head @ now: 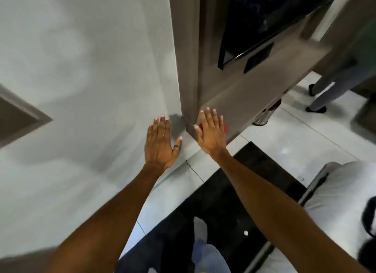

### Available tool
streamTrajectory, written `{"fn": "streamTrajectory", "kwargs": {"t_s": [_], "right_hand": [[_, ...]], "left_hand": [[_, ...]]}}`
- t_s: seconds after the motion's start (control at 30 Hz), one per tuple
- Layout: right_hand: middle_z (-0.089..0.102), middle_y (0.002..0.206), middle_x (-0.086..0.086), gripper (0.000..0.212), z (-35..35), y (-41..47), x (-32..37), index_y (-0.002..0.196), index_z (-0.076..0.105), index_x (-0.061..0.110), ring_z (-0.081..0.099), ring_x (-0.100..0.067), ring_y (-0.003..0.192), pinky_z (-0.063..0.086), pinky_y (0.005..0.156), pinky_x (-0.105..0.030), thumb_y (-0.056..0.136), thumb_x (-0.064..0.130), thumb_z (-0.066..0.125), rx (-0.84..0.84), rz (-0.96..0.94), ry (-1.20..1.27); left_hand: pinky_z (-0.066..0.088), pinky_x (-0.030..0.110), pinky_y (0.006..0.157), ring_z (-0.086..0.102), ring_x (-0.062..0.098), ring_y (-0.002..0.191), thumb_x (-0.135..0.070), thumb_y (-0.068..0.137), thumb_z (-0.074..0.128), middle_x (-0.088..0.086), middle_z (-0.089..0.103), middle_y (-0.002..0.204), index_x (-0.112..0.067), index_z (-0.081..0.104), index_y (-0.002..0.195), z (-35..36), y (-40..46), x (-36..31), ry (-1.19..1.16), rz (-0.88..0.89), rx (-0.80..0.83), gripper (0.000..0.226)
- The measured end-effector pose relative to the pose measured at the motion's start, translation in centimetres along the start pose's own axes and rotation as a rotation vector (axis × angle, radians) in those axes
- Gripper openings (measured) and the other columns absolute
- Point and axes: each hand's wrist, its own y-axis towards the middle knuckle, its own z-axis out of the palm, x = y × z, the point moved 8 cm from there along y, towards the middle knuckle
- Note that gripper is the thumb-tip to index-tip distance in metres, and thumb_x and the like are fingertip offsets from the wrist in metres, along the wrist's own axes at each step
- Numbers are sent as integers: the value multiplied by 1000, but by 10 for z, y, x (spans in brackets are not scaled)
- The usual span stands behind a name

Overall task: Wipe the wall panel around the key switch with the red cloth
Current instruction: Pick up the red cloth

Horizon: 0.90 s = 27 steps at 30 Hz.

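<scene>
My right hand [211, 131] lies flat with fingers spread on the brown wall panel [242, 102], low down near its corner edge. The red cloth [224, 127] is pressed under that palm; only small red bits show at the hand's right side and by the thumb. My left hand [161, 141] rests open and flat on the pale grey wall [91, 79] just left of the corner, with a dark ring on the thumb. A dark rectangular plate [258, 58] sits higher on the brown panel; I cannot tell whether it is the key switch.
A dark glossy unit [258, 18] is set in the panel above. Another person's legs and dark shoes [317, 102] stand on the tiled floor at right. A metal bin [262, 118] stands by the panel's base. A black mat [244, 183] and a white-covered bed [335, 201] lie below right.
</scene>
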Motion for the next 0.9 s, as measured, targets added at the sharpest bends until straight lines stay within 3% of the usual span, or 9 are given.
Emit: {"fn": "streamTrajectory", "kwargs": {"t_s": [0.17,0.27,0.37,0.47,0.6,0.67,0.77,0.83,0.9], "right_hand": [[-6,176,-11,71,51,51,-60,167,3,14,-10,-29,163,-4,134,-52,111,52,23,101,111,-37],[-6,175,-14,85,88,69,-77,166,2,11,-8,-34,163,0,133,-59,106,66,26,156,154,-84],[-1,175,-16,103,112,70,-81,166,4,11,0,-40,162,2,130,-61,97,75,46,187,184,-124],[7,174,-16,103,115,53,-74,165,8,13,9,-41,162,10,132,-61,93,46,73,182,185,-110],[12,174,-14,86,110,9,-52,164,15,13,13,-38,161,12,133,-58,96,13,67,122,225,-11],[29,168,-13,76,110,-13,-35,161,26,12,27,-36,157,25,131,-53,95,4,64,139,336,257],[63,138,-12,46,114,-55,12,144,51,10,59,-32,133,47,105,-33,99,3,60,157,676,881],[64,139,-18,40,119,-82,70,141,57,5,61,-35,129,48,107,-36,101,0,59,191,828,1267],[63,140,-24,40,110,-96,146,139,58,2,61,-39,130,50,112,-46,100,-6,58,228,811,1535]], "left_hand": [[-4,42,129,-9,28,158,-66,101,18,8,-3,171,-13,2,163,65,35,-11,95,2,153,83],[7,46,128,8,34,158,-60,101,28,13,18,169,-8,21,161,89,46,-7,70,53,148,80],[15,49,128,17,37,156,-57,104,35,17,26,166,-5,28,159,112,45,3,96,54,188,75],[13,48,129,14,36,157,-56,104,32,17,23,167,-6,25,160,117,29,15,99,59,232,75],[12,47,130,10,35,157,-54,106,26,16,20,168,-6,21,161,95,2,30,78,59,216,73],[10,47,130,5,33,158,-54,105,27,14,15,169,-7,18,161,76,-14,44,65,64,184,73],[4,45,131,-4,31,158,-57,103,19,12,5,171,-10,9,163,39,-37,71,111,86,134,76],[6,47,130,-3,32,158,-55,104,19,13,8,171,-8,11,162,2,-54,91,110,118,56,75],[7,48,130,-1,32,158,-48,106,31,14,10,170,-6,15,162,-49,-77,116,114,154,-68,71]]}}
